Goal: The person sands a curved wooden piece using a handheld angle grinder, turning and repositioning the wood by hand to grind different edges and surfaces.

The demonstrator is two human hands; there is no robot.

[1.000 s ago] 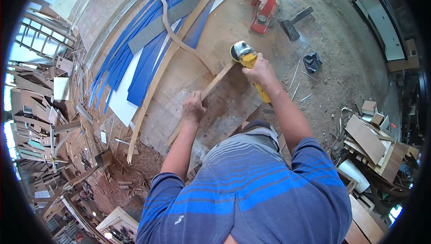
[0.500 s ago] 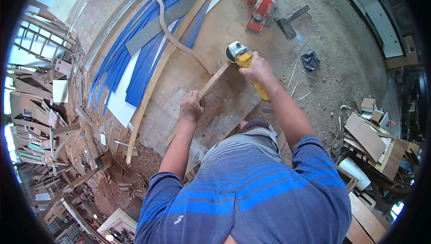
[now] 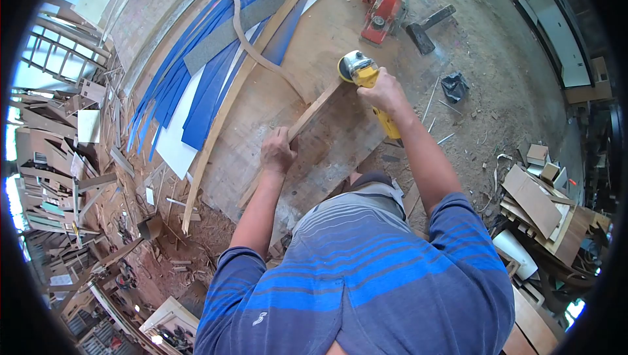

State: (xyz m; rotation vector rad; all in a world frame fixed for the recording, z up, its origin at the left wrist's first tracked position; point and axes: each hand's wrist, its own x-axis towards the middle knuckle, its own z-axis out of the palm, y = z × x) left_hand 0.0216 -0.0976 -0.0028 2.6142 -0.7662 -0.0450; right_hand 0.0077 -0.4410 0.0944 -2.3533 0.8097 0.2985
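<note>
My right hand [image 3: 384, 93] is closed around a yellow angle grinder [image 3: 367, 78]. The grinder's round disc sits at the far end of a narrow wooden strip [image 3: 318, 104]; whether it touches the wood I cannot tell. My left hand [image 3: 277, 151] grips that strip nearer to my body, fingers wrapped over it. Under both lies a worn plywood sheet [image 3: 252, 110]. A thin curved wooden strip [image 3: 258, 58] lies beyond my left hand, its near end close to the held strip.
Blue strips [image 3: 208, 110] and a long wooden batten [image 3: 214, 134] lie to the left. Ahead are a red power planer [image 3: 383, 15] and a hammer [image 3: 422, 36]. A black plastic bag [image 3: 454, 87] rests on the dusty ground. Wood offcuts [image 3: 533, 201] are piled at right.
My right hand and the grinder have shifted slightly right and toward me. My left hand stays on the strip, nearly unmoved.
</note>
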